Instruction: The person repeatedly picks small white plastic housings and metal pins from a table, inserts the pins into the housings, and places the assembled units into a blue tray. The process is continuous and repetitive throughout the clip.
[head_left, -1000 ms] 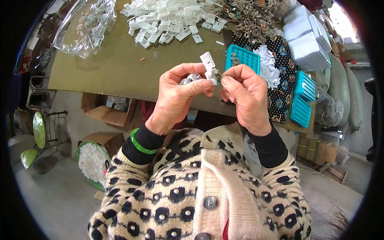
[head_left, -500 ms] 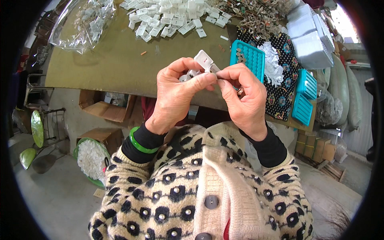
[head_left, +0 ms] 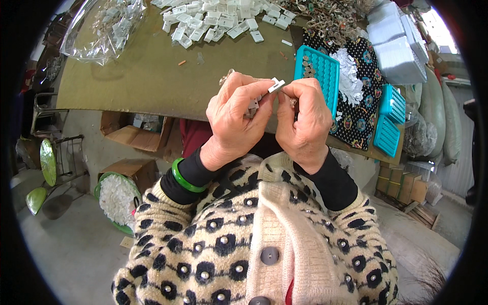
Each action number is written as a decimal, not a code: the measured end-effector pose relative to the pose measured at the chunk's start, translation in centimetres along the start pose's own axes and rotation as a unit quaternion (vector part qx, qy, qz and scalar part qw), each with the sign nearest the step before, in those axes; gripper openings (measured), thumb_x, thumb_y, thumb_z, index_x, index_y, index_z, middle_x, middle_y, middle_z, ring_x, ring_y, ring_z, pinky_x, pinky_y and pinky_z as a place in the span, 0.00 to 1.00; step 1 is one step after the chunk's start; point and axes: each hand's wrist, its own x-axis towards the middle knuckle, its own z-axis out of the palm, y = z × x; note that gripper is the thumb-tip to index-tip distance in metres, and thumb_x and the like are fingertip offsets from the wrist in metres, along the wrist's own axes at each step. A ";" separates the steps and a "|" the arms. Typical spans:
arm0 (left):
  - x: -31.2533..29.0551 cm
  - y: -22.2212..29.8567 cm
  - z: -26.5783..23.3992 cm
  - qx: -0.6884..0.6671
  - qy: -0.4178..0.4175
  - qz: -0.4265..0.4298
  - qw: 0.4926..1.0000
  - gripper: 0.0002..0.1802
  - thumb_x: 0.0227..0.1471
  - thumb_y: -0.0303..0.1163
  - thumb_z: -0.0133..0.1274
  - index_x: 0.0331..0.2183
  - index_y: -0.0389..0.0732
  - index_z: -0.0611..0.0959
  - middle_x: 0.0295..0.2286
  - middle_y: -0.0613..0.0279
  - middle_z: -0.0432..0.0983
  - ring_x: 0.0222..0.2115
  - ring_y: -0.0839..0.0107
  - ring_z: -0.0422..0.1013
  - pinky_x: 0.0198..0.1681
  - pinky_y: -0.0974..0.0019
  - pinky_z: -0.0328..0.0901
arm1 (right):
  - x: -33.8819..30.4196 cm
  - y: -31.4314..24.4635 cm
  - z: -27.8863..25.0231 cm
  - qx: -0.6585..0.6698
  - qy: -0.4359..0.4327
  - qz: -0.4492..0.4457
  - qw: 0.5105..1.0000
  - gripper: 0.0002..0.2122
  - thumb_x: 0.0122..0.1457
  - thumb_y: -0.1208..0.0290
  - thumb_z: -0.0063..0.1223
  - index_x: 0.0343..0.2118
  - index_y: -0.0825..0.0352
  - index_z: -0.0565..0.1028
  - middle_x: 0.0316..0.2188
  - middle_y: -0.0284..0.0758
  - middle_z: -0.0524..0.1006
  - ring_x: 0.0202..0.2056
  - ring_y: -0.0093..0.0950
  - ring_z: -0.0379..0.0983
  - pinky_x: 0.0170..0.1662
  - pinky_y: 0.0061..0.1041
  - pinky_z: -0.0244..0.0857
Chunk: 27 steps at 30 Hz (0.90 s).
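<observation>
A small white plastic case (head_left: 276,85) is pinched between the fingertips of both hands, above the table's front edge. My left hand (head_left: 236,114) is closed on its left end; more small pieces (head_left: 252,107) show partly inside its curled fingers, and a clear-looking piece (head_left: 226,76) sticks out behind the knuckles. With thumb and bent forefinger, my right hand (head_left: 306,114) grips the right end, and a small shiny piece (head_left: 293,102) shows within its fingers. Just right of that hand lies a teal tray (head_left: 325,76) with rows of round wells, several small pieces in it.
A heap of white plastic cases (head_left: 218,20) lies at the back of the table (head_left: 127,81), beside a clear bag (head_left: 101,35). White flat pieces (head_left: 348,79) rest on a patterned cloth (head_left: 363,127). Smaller teal trays (head_left: 386,137) and stacked white trays (head_left: 399,58) stand farther right.
The white case has tipped from standing upright with its flap open to lying nearly edge-on between my fingertips. My left hand has turned and moved slightly right; the right fingers have shifted their grip.
</observation>
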 end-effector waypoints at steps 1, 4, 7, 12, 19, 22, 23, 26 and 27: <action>0.0 0.2 -0.1 -0.032 -0.012 -0.092 0.995 0.11 0.42 0.19 0.63 0.32 0.35 0.80 0.24 0.65 0.75 0.19 0.78 0.67 0.22 0.75 0.61 | 0.0 0.1 0.1 -0.009 -0.002 -0.002 1.000 0.08 0.50 0.85 0.55 0.32 0.69 0.69 0.27 0.40 0.70 0.25 0.39 0.70 0.25 0.33 0.63; 0.3 1.0 -1.2 -0.284 -0.017 -0.460 0.841 0.09 0.49 0.21 0.59 0.36 0.34 0.80 0.25 0.66 0.75 0.20 0.79 0.68 0.21 0.77 0.60 | -0.2 0.2 0.0 -0.018 -0.021 0.015 1.000 0.08 0.51 0.84 0.55 0.32 0.69 0.69 0.26 0.39 0.70 0.24 0.39 0.70 0.24 0.34 0.62; 1.1 0.8 -1.8 -0.446 -0.021 -0.565 0.694 0.10 0.52 0.24 0.57 0.39 0.35 0.79 0.26 0.65 0.75 0.21 0.80 0.67 0.19 0.78 0.58 | -0.5 0.1 -0.1 0.001 -0.020 0.038 0.999 0.05 0.56 0.81 0.54 0.32 0.69 0.70 0.23 0.35 0.69 0.21 0.30 0.66 0.24 0.27 0.61; 1.4 0.6 -1.9 -0.486 -0.039 -0.607 0.628 0.09 0.54 0.26 0.56 0.38 0.35 0.78 0.27 0.64 0.74 0.22 0.80 0.67 0.19 0.78 0.58 | -0.8 0.0 -0.2 0.029 -0.016 0.055 0.998 0.03 0.59 0.80 0.53 0.32 0.68 0.70 0.20 0.32 0.68 0.18 0.21 0.63 0.23 0.22 0.60; 1.4 1.0 -1.5 -0.474 -0.027 -0.604 0.640 0.10 0.54 0.25 0.55 0.40 0.34 0.78 0.28 0.63 0.76 0.24 0.79 0.69 0.20 0.78 0.60 | -0.8 -0.2 -0.4 0.174 -0.029 0.187 0.966 0.04 0.57 0.80 0.52 0.29 0.70 0.69 0.19 0.32 0.72 0.17 0.23 0.67 0.20 0.24 0.61; 1.5 1.4 -1.3 -0.453 -0.017 -0.574 0.682 0.13 0.54 0.25 0.56 0.42 0.34 0.78 0.29 0.62 0.77 0.27 0.77 0.72 0.22 0.77 0.63 | -0.5 0.1 -0.8 0.394 -0.067 0.358 0.844 0.05 0.60 0.76 0.51 0.29 0.69 0.70 0.16 0.23 0.65 0.15 0.13 0.57 0.17 0.18 0.51; 1.4 1.6 -1.1 -0.438 -0.003 -0.555 0.707 0.14 0.54 0.24 0.56 0.43 0.34 0.78 0.29 0.62 0.77 0.29 0.76 0.74 0.23 0.77 0.65 | -0.4 0.4 -1.3 0.500 -0.090 0.446 0.737 0.05 0.61 0.75 0.51 0.29 0.69 0.70 0.16 0.22 0.63 0.14 0.12 0.55 0.17 0.17 0.49; 1.4 2.1 -0.9 -0.410 0.014 -0.507 0.758 0.17 0.52 0.21 0.57 0.45 0.32 0.77 0.29 0.64 0.76 0.30 0.76 0.75 0.27 0.75 0.71 | -0.3 0.8 -1.9 0.637 -0.132 0.548 0.526 0.05 0.62 0.74 0.47 0.30 0.68 0.72 0.15 0.21 0.59 0.13 0.11 0.47 0.17 0.15 0.42; 1.4 2.3 -0.9 -0.399 0.017 -0.496 0.771 0.18 0.52 0.20 0.58 0.46 0.32 0.76 0.29 0.64 0.76 0.30 0.76 0.76 0.29 0.74 0.73 | -0.2 1.0 -1.9 0.668 -0.148 0.553 0.475 0.05 0.62 0.74 0.46 0.31 0.68 0.72 0.16 0.21 0.59 0.13 0.11 0.47 0.17 0.15 0.43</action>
